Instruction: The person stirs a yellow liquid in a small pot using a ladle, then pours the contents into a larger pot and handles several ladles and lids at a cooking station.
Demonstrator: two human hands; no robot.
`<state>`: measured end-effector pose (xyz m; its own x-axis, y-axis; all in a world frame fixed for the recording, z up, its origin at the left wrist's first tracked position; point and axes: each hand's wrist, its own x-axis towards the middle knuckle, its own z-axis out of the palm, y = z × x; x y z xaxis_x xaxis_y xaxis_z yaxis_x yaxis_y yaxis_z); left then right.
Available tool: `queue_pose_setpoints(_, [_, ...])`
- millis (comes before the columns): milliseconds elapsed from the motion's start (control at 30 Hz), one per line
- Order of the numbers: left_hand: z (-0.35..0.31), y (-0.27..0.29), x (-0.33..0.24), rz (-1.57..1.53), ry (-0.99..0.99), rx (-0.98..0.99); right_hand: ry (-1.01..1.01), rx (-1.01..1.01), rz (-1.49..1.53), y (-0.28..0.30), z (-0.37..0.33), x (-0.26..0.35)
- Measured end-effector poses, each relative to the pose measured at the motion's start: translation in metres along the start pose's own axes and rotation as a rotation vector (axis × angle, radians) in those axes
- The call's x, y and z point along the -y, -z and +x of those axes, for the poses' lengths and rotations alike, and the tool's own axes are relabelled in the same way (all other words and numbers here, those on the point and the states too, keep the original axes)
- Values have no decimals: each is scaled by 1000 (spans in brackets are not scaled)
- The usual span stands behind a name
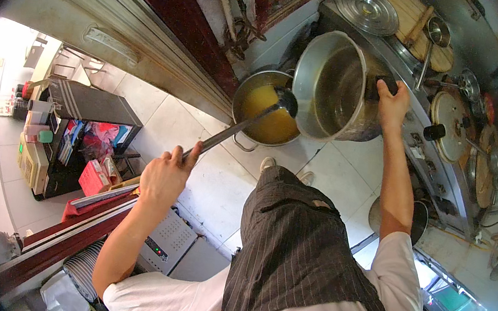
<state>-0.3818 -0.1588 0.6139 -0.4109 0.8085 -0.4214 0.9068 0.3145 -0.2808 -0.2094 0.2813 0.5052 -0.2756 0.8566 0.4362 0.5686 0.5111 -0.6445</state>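
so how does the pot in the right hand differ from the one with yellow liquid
The held pot is tilted, its mouth turned leftward, while the lower pot sits roughly upright. The held pot has a stubby black handle; the lower pot has a thin metal loop handle. Much bare inner wall shows in the held pot, while yellow liquid spreads across the lower pot. Both are round, open metal pots.
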Motion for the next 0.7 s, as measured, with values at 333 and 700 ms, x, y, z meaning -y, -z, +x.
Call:
queue_pose_setpoints(333, [119,-38,-67,-368,-45,-167,-37,88,26,3,-5,16])
queue_pose_setpoints(700, [127,-55,-70,-241,-143,-308,-31,1,-38,0,-10,-1])
